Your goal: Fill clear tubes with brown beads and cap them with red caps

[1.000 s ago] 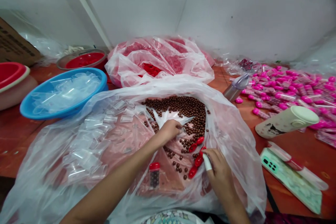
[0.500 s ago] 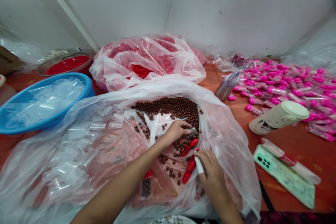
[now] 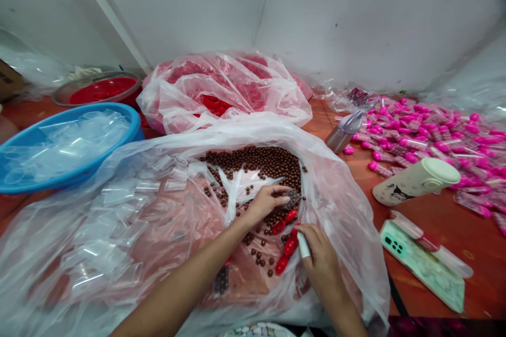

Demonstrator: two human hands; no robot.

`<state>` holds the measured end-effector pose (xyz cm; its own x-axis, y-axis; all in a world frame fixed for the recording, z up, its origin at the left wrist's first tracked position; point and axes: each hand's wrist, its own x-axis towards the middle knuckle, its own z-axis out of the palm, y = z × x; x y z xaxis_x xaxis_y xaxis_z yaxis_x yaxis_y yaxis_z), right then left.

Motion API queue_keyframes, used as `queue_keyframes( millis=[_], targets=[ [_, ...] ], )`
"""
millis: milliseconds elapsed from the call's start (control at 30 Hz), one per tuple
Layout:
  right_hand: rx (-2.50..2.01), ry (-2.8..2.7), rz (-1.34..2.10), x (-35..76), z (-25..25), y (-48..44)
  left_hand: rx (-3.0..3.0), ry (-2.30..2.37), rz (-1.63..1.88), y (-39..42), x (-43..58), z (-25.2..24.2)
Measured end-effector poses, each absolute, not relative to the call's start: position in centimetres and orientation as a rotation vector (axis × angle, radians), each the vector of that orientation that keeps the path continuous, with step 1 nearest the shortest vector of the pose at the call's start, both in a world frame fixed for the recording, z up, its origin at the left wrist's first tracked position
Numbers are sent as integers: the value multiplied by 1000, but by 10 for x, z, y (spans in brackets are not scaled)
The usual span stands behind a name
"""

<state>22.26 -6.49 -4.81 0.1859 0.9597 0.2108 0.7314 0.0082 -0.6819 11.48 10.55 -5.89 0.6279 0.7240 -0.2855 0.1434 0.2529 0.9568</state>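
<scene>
My left hand (image 3: 265, 201) is inside a big clear plastic bag (image 3: 348, 205), holding a small clear tube (image 3: 292, 197) low among brown chocolate balls (image 3: 261, 160). My right hand (image 3: 321, 258) rests at the bag's near side, its white-taped fingertip (image 3: 303, 246) touching a few red caps (image 3: 288, 245). A filled tube with a red cap (image 3: 222, 279) lies by my left forearm. Empty clear tubes (image 3: 154, 185) are piled in the bag's left side.
A blue basin (image 3: 23, 181) of empty tubes stands at left, a red-filled basin (image 3: 98, 90) behind it. A bag of red caps (image 3: 225, 89) sits farther back. Pink-capped tubes (image 3: 427, 134), two bottles (image 3: 415, 181) (image 3: 343, 131) and a phone (image 3: 421, 266) lie at right.
My left hand has slid a little right over the balls and now grips a clear tube. My right hand stayed by the red caps. The view shifted slightly.
</scene>
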Motion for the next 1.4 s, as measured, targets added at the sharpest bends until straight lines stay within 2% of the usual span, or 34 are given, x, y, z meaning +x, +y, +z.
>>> queue_keyframes(
  millis=[500,867,1100,1233,1400],
  targets=[
    [-1822,-1584,432,223,-32,-54,897,755,641,49,25,-7],
    [-1859,-1752,348,216,-38,-51,845,821,686,33,1,-4],
    [-1930,-2150,140,216,-40,-37,810,795,707,25,-6,-3],
    [-1869,-2246,158,220,-40,-29,755,766,700,17,-10,3],
    [-1859,-2081,258,218,-40,-28,679,791,716,9,-18,2]
  ],
)
